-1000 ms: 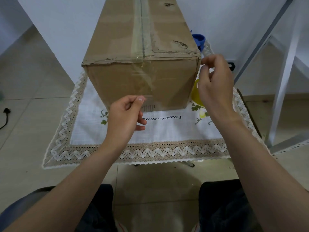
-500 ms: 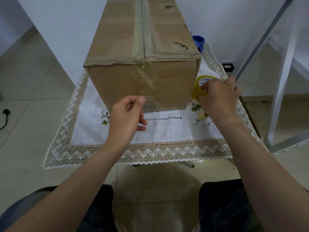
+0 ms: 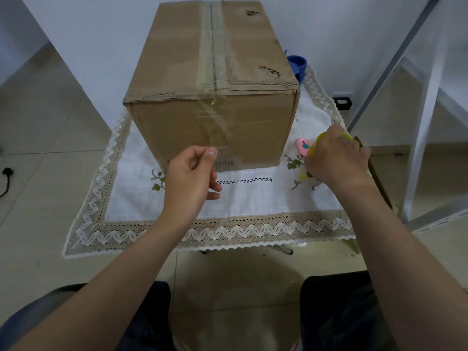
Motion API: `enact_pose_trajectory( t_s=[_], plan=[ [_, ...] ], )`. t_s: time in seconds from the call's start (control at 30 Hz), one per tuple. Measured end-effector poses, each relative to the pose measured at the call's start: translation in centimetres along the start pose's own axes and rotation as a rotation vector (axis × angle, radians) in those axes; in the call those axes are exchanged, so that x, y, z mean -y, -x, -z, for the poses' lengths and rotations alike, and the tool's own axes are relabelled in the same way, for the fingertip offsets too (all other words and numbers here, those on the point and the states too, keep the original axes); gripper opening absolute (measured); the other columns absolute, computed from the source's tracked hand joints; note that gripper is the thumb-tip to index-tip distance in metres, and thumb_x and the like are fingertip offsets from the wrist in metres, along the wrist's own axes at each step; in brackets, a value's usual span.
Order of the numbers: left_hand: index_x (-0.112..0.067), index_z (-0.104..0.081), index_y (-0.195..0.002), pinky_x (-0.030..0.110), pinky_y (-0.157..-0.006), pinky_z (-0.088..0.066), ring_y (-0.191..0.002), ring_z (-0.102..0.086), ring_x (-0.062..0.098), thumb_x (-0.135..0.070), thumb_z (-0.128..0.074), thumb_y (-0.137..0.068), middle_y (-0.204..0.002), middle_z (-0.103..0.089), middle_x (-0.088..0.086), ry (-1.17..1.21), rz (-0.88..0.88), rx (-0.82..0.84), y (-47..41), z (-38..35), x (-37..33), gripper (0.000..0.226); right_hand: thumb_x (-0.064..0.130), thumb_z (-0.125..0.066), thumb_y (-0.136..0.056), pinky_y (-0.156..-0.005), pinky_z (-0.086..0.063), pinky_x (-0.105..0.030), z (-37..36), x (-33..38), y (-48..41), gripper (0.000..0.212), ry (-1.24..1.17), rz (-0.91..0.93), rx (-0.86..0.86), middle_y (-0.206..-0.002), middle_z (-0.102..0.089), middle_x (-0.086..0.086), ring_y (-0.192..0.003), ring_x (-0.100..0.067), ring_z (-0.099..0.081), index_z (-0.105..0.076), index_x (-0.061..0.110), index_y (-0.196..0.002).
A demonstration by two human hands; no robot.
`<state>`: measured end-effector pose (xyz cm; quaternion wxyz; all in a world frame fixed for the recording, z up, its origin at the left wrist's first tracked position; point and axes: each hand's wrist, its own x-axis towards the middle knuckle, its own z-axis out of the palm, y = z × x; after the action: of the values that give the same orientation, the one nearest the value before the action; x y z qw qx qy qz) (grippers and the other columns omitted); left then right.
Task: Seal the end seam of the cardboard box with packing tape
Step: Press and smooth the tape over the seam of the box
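Note:
A tall cardboard box [image 3: 255, 122] stands on a white cloth, with old tape along its top seam. A clear tape strip [image 3: 218, 120] runs from that seam over the edge and down the box's near end face. In front of the lower part of that face, my left hand [image 3: 190, 178] pinches the strip's loose end between thumb and forefinger. Low over the cloth, right of the box, my right hand [image 3: 336, 158] grips the yellow tape roll [image 3: 312, 150], mostly hidden under my fingers.
A small pink cutter [image 3: 302, 146] lies on the lace-edged cloth [image 3: 253, 198] between the box and my right hand. A blue object [image 3: 296, 62] sits behind the box's right side. A white metal frame [image 3: 425, 122] stands at the right. My knees are below the table's near edge.
My right hand has dropped from the box's upper right corner down to the cloth with the yellow roll, uncovering the pink cutter. My left hand has kept its pinch in place.

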<state>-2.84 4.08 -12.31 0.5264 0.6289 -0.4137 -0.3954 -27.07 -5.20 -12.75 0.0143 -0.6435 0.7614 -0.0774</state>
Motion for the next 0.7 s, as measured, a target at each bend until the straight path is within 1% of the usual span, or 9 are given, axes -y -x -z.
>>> enact_pose_trajectory(
  t_s=[0.07, 0.1, 0.17, 0.2, 0.27, 0.33, 0.4, 0.53, 0.7],
  plan=[
    [-0.024, -0.068, -0.095, 0.036, -0.053, -0.062, -0.048, -0.063, 0.009, -0.027, -0.056, -0.107, -0.053, -0.058, -0.010, 0.004, -0.001, 0.002, 0.0, 0.0, 0.0, 0.016, 0.050, -0.054, -0.100, -0.098, -0.039, -0.051, 0.1, 0.4, 0.0, 0.062, 0.003, -0.005, -0.048, -0.122, -0.060, -0.024, -0.115, -0.045, -0.056, -0.039, -0.002, -0.133],
    [-0.024, -0.067, -0.095, 0.036, -0.053, -0.062, -0.048, -0.063, 0.009, -0.027, -0.056, -0.107, -0.053, -0.058, -0.010, 0.007, -0.002, 0.001, 0.0, 0.0, 0.1, 0.016, 0.045, -0.056, -0.098, -0.099, -0.039, -0.053, 0.4, 0.7, 0.0, 0.057, -0.030, 0.020, -0.085, -0.125, -0.057, -0.023, -0.116, -0.045, -0.055, -0.040, 0.001, -0.131],
    [-0.024, -0.067, -0.095, 0.036, -0.054, -0.062, -0.047, -0.062, 0.009, -0.027, -0.056, -0.107, -0.053, -0.058, -0.010, 0.008, -0.004, -0.002, -0.1, 0.0, 0.2, 0.016, 0.024, -0.061, -0.089, -0.098, -0.040, -0.052, 1.3, 1.7, 0.3, 0.044, -0.206, 0.158, -0.213, -0.126, -0.053, -0.017, -0.116, -0.041, -0.052, -0.044, 0.007, -0.126],
    [-0.024, -0.067, -0.094, 0.036, -0.055, -0.062, -0.047, -0.062, 0.009, -0.027, -0.056, -0.107, -0.053, -0.058, -0.010, 0.007, -0.008, -0.004, -0.1, 0.0, 0.2, 0.017, 0.015, -0.059, -0.083, -0.095, -0.040, -0.049, 2.1, 2.4, 0.7, 0.043, -0.320, 0.258, -0.300, -0.124, -0.051, -0.016, -0.113, -0.037, -0.051, -0.046, 0.008, -0.124],
    [-0.026, -0.066, -0.092, 0.035, -0.056, -0.061, -0.048, -0.063, 0.010, -0.026, -0.057, -0.107, -0.053, -0.059, -0.010, 0.006, -0.016, -0.006, -0.2, 0.0, 0.2, 0.018, 0.006, -0.057, -0.075, -0.091, -0.039, -0.041, 3.8, 4.2, 2.0, 0.045, -0.524, 0.436, -0.475, -0.120, -0.051, -0.018, -0.109, -0.034, -0.049, -0.051, 0.003, -0.119],
    [-0.026, -0.066, -0.090, 0.035, -0.057, -0.060, -0.048, -0.063, 0.011, -0.026, -0.057, -0.106, -0.052, -0.058, -0.009, 0.012, -0.019, -0.006, -0.2, -0.1, 0.3, 0.019, 0.001, -0.058, -0.071, -0.095, -0.037, -0.038, 4.9, 5.8, 3.4, 0.046, -0.639, 0.559, -0.578, -0.122, -0.053, -0.020, -0.111, -0.036, -0.050, -0.055, -0.002, -0.117],
    [-0.026, -0.067, -0.090, 0.034, -0.056, -0.060, -0.048, -0.063, 0.012, -0.026, -0.057, -0.106, -0.052, -0.058, -0.009, 0.014, -0.023, -0.008, -0.2, -0.2, 0.3, 0.019, 0.003, -0.060, -0.074, -0.099, -0.036, -0.039, 5.3, 7.0, 4.4, 0.046, -0.651, 0.643, -0.589, -0.128, -0.054, -0.019, -0.116, -0.039, -0.051, -0.057, -0.001, -0.120],
    [-0.025, -0.068, -0.092, 0.033, -0.055, -0.061, -0.049, -0.063, 0.012, -0.026, -0.058, -0.106, -0.052, -0.058, -0.008, 0.017, -0.040, -0.005, -0.1, 0.1, 0.3, 0.017, 0.023, -0.065, -0.089, -0.107, -0.036, -0.043, 4.8, 8.4, 4.9, 0.042, -0.586, 0.713, -0.508, -0.139, -0.055, -0.007, -0.128, -0.032, -0.045, -0.061, 0.012, -0.129],
    [-0.023, -0.071, -0.094, 0.029, -0.053, -0.060, -0.048, -0.064, 0.011, -0.026, -0.061, -0.104, -0.052, -0.060, -0.005, 0.020, -0.038, -0.019, 0.0, 0.6, 0.4, 0.015, 0.037, -0.063, -0.094, -0.110, -0.034, -0.047, 4.5, 9.3, 4.1, 0.034, -0.532, 0.731, -0.492, -0.138, -0.060, 0.009, -0.132, -0.024, -0.044, -0.067, 0.025, -0.125]
  ],
)
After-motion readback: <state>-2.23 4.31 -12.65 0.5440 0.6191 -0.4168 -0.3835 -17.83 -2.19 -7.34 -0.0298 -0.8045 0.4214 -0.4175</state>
